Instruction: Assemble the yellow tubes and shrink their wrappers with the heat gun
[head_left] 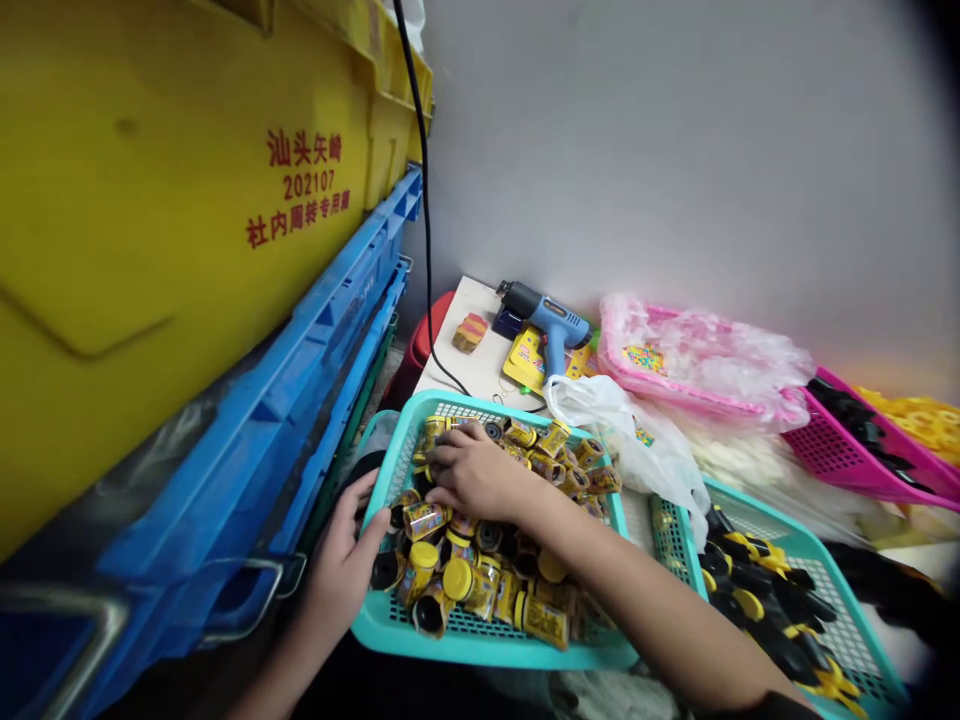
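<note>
Many small labelled bottles (541, 622), several with yellow caps, lie mixed in a turquoise plastic basket (450, 645). The right hand (476, 472) reaches in among them, but I cannot tell if its grip is closed on any bottle. The left hand (346, 540) touches the basket at its left rim, its grip also unclear. Behind, a blue heat gun (556, 322) lies on the white bench (484, 372)

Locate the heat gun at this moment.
In the head view, just right of centre, the heat gun lies over a yellow card on the white table, beyond the basket of jars and left of the pink baskets.
</note>
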